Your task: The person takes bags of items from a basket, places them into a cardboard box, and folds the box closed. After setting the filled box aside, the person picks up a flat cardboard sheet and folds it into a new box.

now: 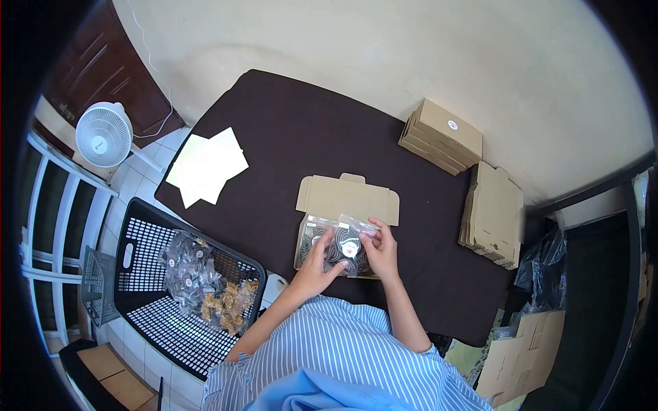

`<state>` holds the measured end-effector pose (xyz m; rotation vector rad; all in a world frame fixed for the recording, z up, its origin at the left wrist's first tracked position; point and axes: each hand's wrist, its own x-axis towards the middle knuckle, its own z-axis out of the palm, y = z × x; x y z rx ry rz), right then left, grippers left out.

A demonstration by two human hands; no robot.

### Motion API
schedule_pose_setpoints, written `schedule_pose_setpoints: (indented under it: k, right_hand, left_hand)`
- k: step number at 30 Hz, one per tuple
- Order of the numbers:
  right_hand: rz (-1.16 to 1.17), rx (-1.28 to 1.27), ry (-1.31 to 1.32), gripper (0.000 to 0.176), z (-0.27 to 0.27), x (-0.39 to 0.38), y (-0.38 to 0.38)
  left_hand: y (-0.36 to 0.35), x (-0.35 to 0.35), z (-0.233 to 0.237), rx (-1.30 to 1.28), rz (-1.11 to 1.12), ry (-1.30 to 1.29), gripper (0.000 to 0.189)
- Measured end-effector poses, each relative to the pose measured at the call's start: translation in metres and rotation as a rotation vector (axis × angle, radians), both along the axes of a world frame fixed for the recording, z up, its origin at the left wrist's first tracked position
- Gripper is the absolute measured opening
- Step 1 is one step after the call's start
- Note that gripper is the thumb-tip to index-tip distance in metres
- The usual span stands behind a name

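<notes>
An open cardboard box (348, 192) lies on the dark table in front of me, its lid folded back. Clear plastic packets with dark coiled contents fill its tray; one packet (315, 231) shows at the left side. Over the box, a clear packet (349, 245) with a round white label is between my hands. My right hand (382, 255) pinches its upper right edge with thumb and fingers. At its left side, my left hand (317, 266) grips it with the thumb low and the fingers higher up. The packet's underside is hidden.
White paper sheets (208, 167) lie on the table (295, 123) at left. Stacked closed boxes (442, 135) and flattened cartons (492, 214) stand at right. A black basket (147, 315) beside the table holds dark packets (188, 270) and brown ones (229, 305). A fan (104, 135) stands far left.
</notes>
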<state>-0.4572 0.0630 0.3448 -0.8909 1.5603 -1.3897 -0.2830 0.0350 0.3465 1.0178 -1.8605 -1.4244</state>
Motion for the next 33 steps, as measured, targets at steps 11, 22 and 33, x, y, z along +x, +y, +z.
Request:
schedule_pose_setpoints:
  k: [11,22,33]
  right_hand:
    - [0.232,-0.005,0.857,0.05,0.013,-0.004,-0.001]
    - [0.311,-0.042,0.942,0.049,0.0,-0.004,0.017]
    - [0.287,0.293,1.392,0.052,-0.004,-0.004,0.038]
  left_hand:
    - [-0.011,0.014,-0.005,-0.546,-0.159,-0.597,0.059]
    - [-0.01,0.004,0.004,-0.533,-0.228,-0.639,0.063]
    - [-0.009,-0.027,-0.018,-0.584,-0.443,-0.692,0.06]
